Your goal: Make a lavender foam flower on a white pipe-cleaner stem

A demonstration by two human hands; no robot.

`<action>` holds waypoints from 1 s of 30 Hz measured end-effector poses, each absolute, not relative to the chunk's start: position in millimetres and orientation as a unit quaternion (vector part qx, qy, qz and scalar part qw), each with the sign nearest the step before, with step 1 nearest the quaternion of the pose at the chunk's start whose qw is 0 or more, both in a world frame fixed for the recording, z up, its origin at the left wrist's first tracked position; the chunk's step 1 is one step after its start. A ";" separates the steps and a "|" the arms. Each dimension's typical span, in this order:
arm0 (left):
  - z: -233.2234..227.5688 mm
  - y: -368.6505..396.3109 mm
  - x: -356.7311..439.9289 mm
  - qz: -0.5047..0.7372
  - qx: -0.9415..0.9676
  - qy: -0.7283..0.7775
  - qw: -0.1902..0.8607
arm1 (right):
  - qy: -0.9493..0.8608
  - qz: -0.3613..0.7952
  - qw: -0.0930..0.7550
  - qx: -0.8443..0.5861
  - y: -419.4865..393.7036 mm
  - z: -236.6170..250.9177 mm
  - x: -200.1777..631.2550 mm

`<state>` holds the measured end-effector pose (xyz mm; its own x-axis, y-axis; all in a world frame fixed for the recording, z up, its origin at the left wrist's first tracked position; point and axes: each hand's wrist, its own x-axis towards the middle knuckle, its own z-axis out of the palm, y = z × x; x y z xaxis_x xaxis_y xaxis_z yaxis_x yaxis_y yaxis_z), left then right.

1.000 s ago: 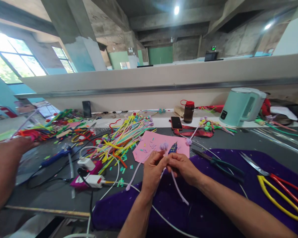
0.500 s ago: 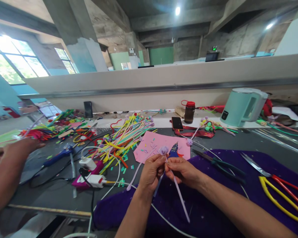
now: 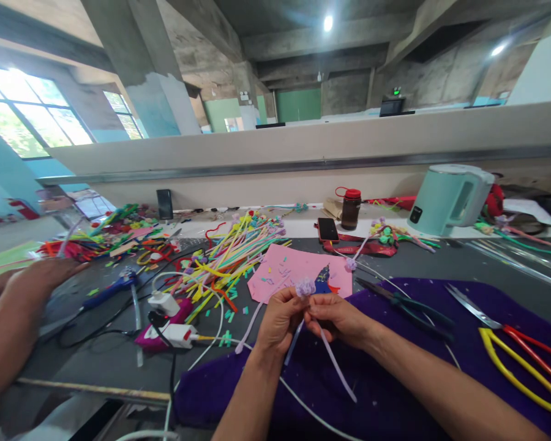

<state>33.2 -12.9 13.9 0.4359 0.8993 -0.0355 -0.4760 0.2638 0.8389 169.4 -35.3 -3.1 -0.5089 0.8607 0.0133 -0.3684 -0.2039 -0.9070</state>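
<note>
A fuzzy lilac flower point(image 3: 305, 287) made of pipe cleaner sits upright at the fingertips of both hands. My left hand point(image 3: 280, 318) pinches it from the left, just under the bloom. From the right, my right hand point(image 3: 335, 313) is closed on a lilac pipe cleaner point(image 3: 336, 365), whose loose end slants down over the purple cloth point(image 3: 220, 389). A second pale strip point(image 3: 294, 344) hangs below my left fingers. Behind the hands lies a pink sheet point(image 3: 275, 264) strewn with small clippings.
Pliers point(image 3: 408, 306) and scissors with red and yellow handles point(image 3: 509, 334) lie at the right. Pipe cleaners point(image 3: 239, 251), a glue gun point(image 3: 112, 288) and a power strip point(image 3: 165, 334) with cords are leftward. A co-worker's arm point(image 3: 18, 312) reaches in. Behind stand a bottle point(image 3: 351, 211) and kettle point(image 3: 445, 199).
The lilac flower has turned and moved slightly right in my fingers. The pipe cleaner's loose end has swung a little to the right. The co-worker's hand has shifted slightly.
</note>
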 end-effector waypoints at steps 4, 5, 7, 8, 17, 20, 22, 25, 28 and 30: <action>14.0 -14.1 32.2 0.459 0.421 0.255 0.740 | -0.477 0.726 0.416 -0.268 -35.1 -3.7 169.6; 14.0 -14.3 32.0 0.459 0.422 0.258 0.738 | -0.479 0.725 0.414 -0.270 -34.9 -4.0 169.6; 13.8 -14.5 31.7 0.464 0.419 0.263 0.734 | -0.482 0.723 0.412 -0.273 -34.6 -4.4 169.5; 13.5 -14.6 31.6 0.466 0.418 0.264 0.734 | -0.484 0.722 0.411 -0.275 -34.4 -4.5 169.6; 9.7 -14.7 33.5 0.491 0.426 0.288 0.703 | -0.497 0.677 0.446 -0.310 -37.3 -5.2 165.8; 10.1 -16.7 36.1 0.527 0.446 0.304 0.657 | -0.502 0.619 0.503 -0.333 -39.2 -3.5 162.9; 10.8 -18.0 37.2 0.534 0.461 0.310 0.638 | -0.514 0.586 0.523 -0.344 -39.9 -0.6 162.7; 12.4 -18.6 37.4 0.510 0.460 0.314 0.655 | -0.520 0.578 0.524 -0.346 -39.4 4.9 165.5; 14.0 -17.5 36.7 0.486 0.439 0.306 0.690 | -0.511 0.596 0.516 -0.342 -37.5 6.8 168.7; 14.4 -16.2 36.1 0.486 0.428 0.308 0.697 | -0.502 0.617 0.504 -0.336 -36.2 4.9 169.3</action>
